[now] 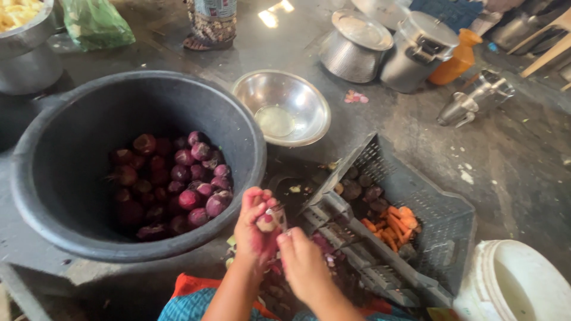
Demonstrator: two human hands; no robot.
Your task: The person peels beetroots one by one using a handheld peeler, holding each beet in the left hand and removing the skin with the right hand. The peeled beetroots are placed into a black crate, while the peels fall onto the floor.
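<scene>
The left hand (257, 229) holds a small onion (267, 221) up in front of the person, its fingers (253, 202) curled around the bulb and gripping it. The right hand (303, 261) sits just beside and below it, fingers bent toward the onion. A thin pale sliver shows at the onion's right edge, perhaps a small blade, but it is too small to tell, so whether the right hand grips a tool or only pinches the skin cannot be settled.

Just left of the fingers and a little beyond them stands a large dark tub (65, 154), and the heap of peeled purple onions (178, 184) covers part of its bottom. To the right of the fingers a grey plastic crate (440, 214) lies tilted on the floor (511, 148), with a few dark unpeeled onions (357, 187) and some orange carrot pieces (395, 226) inside. Beyond the fingers a steel bowl (282, 107) rests on the floor, well apart, and a white bucket (514, 285) stands at the far right.

As a judgement, the peeling looks well advanced: many bulbs lie finished in the tub, one is in hand with skin partly off, and only a handful seem left in the crate. Bits of purple skin lie below the hands.
</scene>
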